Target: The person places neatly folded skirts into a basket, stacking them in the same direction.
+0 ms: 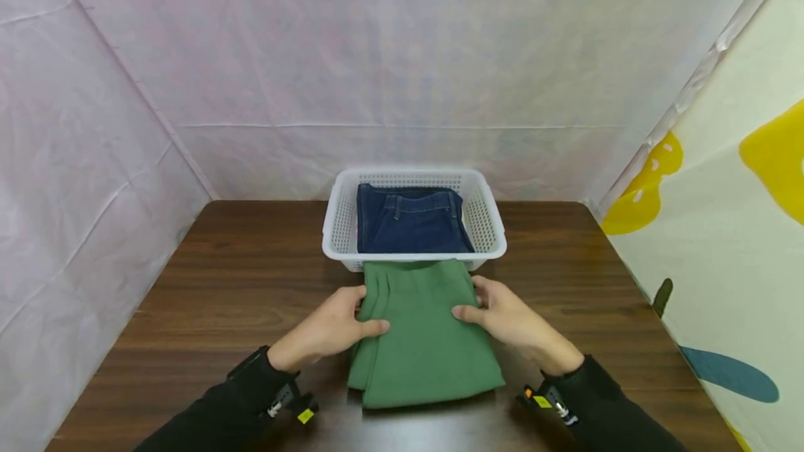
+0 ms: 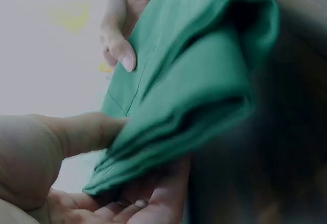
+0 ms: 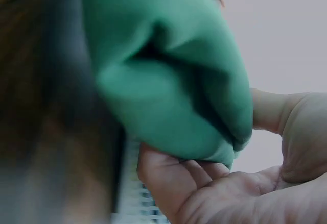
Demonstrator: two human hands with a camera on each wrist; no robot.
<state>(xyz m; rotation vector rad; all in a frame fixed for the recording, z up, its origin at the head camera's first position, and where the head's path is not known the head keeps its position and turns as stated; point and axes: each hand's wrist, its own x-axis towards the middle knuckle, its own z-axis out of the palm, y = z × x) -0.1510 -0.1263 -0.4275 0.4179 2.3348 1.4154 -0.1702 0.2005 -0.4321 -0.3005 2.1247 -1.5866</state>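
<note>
Folded green trousers (image 1: pixel 430 340) lie between my two hands in the head view, their far end overlapping the near wall of a white basket. My left hand (image 1: pixel 342 326) grips their left side, thumb on top and fingers tucked underneath, as the left wrist view also shows. On the opposite side my right hand (image 1: pixel 502 312) pinches the edge the same way, with the fingers (image 3: pixel 168 178) beneath the cloth in the right wrist view. Thick rolled layers of the green cloth (image 2: pixel 204 81) show from the side. Dark blue jeans (image 1: pixel 417 222) sit folded inside the basket.
The white perforated plastic basket (image 1: pixel 493 218) stands at the back middle of the brown wooden table (image 1: pixel 251 264). White cloth walls (image 1: pixel 402 75) rise behind and to the left. A patterned cloth (image 1: pixel 722 264) with yellow shapes hangs on the right.
</note>
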